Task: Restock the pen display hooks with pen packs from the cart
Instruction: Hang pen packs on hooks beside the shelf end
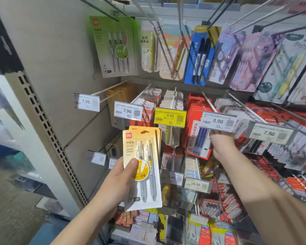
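A pegboard display wall (64, 55) fills the view, its hooks hung with rows of pen packs. Along its top row hang a green four-pen pack (116, 46) at the left end and a blue marker pack (199, 55) near the middle. On the middle row, red gel-pen packs (197, 131) hang right of centre, just beside a yellow 9.90 price tag (170, 117) and behind a white 8.90 price tag (218, 120). A hook with a 7.90 price tag (86, 102) stands at the left edge of that row, with orange packs (117, 96) at its back.

The left hand (120, 175) grips a small stack of orange-and-white two-pen packs (142, 167) upright in front of the lower-left hooks, thumb pressed on the front pack. The right hand (221, 145) reaches under the 8.90 tag at the red packs; its fingers are hidden there, so whether they pinch anything cannot be told.
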The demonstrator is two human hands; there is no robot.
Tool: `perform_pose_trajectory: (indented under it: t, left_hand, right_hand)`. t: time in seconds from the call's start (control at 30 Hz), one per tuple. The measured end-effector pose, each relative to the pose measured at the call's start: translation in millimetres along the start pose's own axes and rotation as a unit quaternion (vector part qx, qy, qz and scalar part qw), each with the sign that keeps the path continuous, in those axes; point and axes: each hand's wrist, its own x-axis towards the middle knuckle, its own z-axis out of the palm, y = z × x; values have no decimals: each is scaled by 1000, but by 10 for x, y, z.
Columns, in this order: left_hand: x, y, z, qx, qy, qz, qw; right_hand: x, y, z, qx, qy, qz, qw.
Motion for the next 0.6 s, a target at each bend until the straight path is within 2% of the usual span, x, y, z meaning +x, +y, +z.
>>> perform_pose_trajectory:
  t: [0.1,0.2,0.27,0.33,0.43,0.6]
  left_hand:
    - [-17,6,-15,0,-3,1,1000]
    - [-16,-9,-61,4,-10,-1,1000]
    - [-9,-16,-88,10,-15,0,1000]
    - [-6,-16,-99,7,-15,-2,1000]
    - [-9,-22,-112,-1,-10,-7,1000]
    - [-30,-37,-169,-5,-2,-16,1000]
  right_hand:
    - [-120,31,34,-41,33,-25,998]
    - [-347,104,33,-153,104,-58,981]
    - [-547,185,44,-158,141,-95,973]
    - [-767,301,88,-147,146,-128,970]
    - [-1081,443,199,-140,75,-152,976]
    - [-1495,463,509,-65,-145,-54,986]
